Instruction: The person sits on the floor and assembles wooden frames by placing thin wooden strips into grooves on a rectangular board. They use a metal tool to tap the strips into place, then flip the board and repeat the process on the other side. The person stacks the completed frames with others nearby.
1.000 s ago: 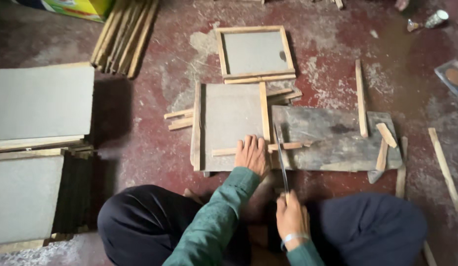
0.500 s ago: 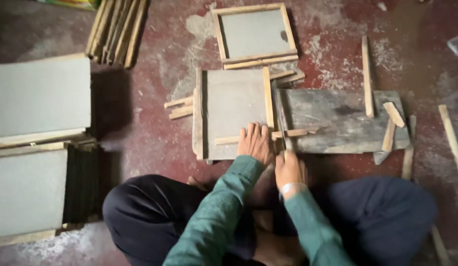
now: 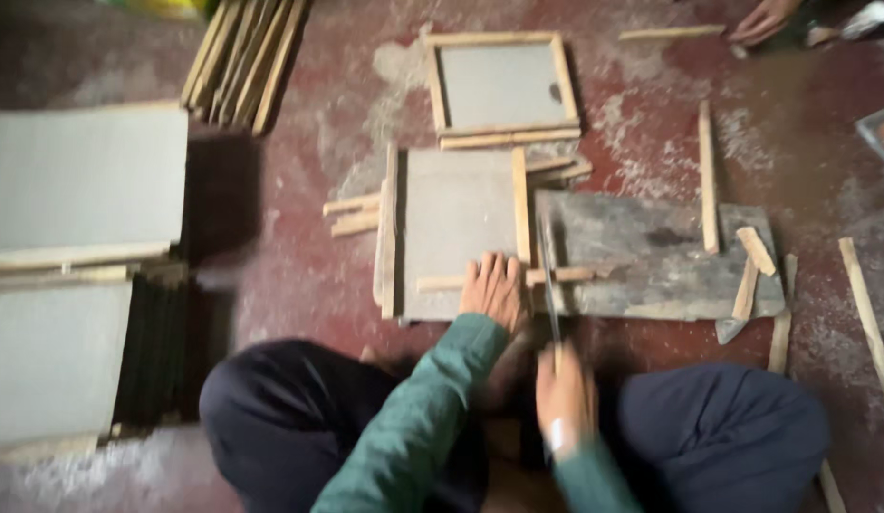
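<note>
Left hand (image 3: 494,290) flat, fingers spread, pinning wooden strip (image 3: 518,277) lying crosswise over grey board (image 3: 451,218) on floor; right hand (image 3: 566,399) gripping saw (image 3: 550,275), blade pointing away across strip.

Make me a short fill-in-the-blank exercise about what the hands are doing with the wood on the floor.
1. The left hand presses a thin wooden strip onto a ____ board.
2. The right hand grips a long thin ____ that crosses the strip.
3. A bundle of strips lies at the top ____ of the view.
4. The finished frame lies ____ the grey board in the view.

Missing words: grey; blade; left; above
</note>
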